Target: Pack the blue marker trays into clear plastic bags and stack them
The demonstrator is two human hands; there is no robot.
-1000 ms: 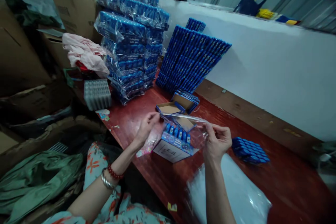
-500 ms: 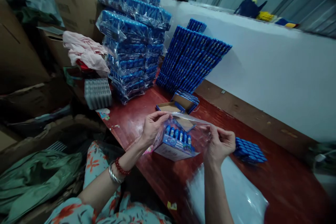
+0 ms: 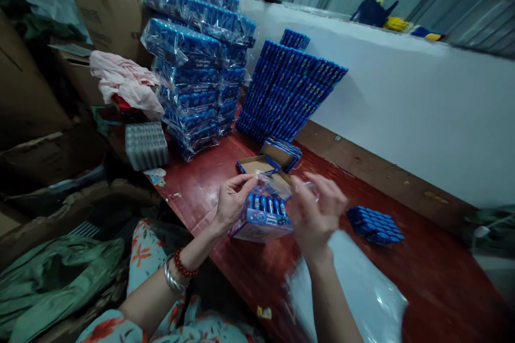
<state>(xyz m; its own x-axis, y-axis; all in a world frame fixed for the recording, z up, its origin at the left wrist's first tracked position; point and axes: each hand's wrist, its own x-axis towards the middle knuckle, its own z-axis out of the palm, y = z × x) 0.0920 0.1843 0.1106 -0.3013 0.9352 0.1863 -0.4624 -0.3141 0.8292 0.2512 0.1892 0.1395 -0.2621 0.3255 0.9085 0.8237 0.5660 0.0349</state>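
A printed box point(image 3: 261, 225) holding a row of small blue tubes point(image 3: 266, 204) sits on the red table, inside or under clear plastic film point(image 3: 271, 183). At the box's left side, my left hand point(image 3: 233, 199) pinches the edge of the film between thumb and fingers. My right hand point(image 3: 317, 211) is blurred by motion at the box's right side; its fingers are bent near the film, and whether they grip it cannot be made out. Behind the box lie open blue cardboard trays point(image 3: 257, 164).
Plastic-wrapped blue packs point(image 3: 189, 72) are stacked at the back left, beside a tall pile of blue tubes point(image 3: 289, 91). More blue tubes point(image 3: 376, 225) lie at right. White plastic sheets point(image 3: 362, 284) lie in front. A pink cloth point(image 3: 124, 80) hangs at left.
My right hand has moved left toward the box and its fingers have spread somewhat. The film, stretched wide between both hands before, is now gathered closer over the box.
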